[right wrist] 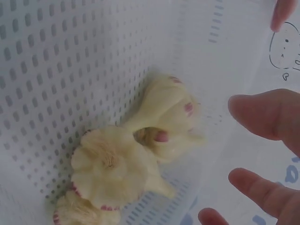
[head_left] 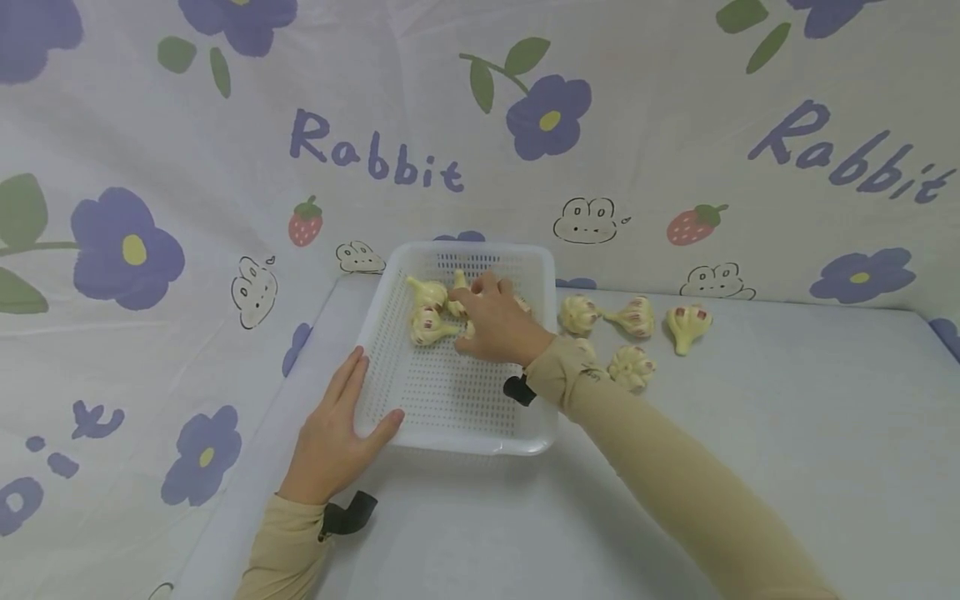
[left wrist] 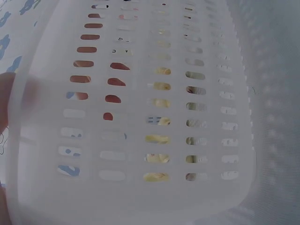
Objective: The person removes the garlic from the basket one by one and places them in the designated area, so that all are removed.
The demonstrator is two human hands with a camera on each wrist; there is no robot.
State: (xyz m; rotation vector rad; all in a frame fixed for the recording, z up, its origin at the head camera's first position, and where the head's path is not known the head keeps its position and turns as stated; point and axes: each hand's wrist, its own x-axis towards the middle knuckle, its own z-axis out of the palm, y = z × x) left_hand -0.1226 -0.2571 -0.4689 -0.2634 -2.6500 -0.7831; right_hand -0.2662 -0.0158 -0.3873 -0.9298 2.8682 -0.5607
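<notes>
Garlic (head_left: pixel 427 323) in basket (head_left: pixel 480 444), clustered from eleven to one o'clock; probably mid-filling, with right hand (head_left: pixel 498 325) over the cluster, fingers parted, apparently gripping nothing. Left hand (head_left: pixel 333 437) straight-fingered against basket's eight o'clock corner, likely steadying. Seems next to call for lifting clear over the rim toward loose bulbs (head_left: pixel 636 318) near three o'clock. In the way: right sleeve (head_left: pixel 652 467), partly covering one; cloth (head_left: pixel 637 150) beyond twelve.

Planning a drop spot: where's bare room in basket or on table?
Free: near floor of basket, between garlic and near rim; table right of loose bulbs. Crowded: far end of basket, below right hand; table just right of basket.
</notes>
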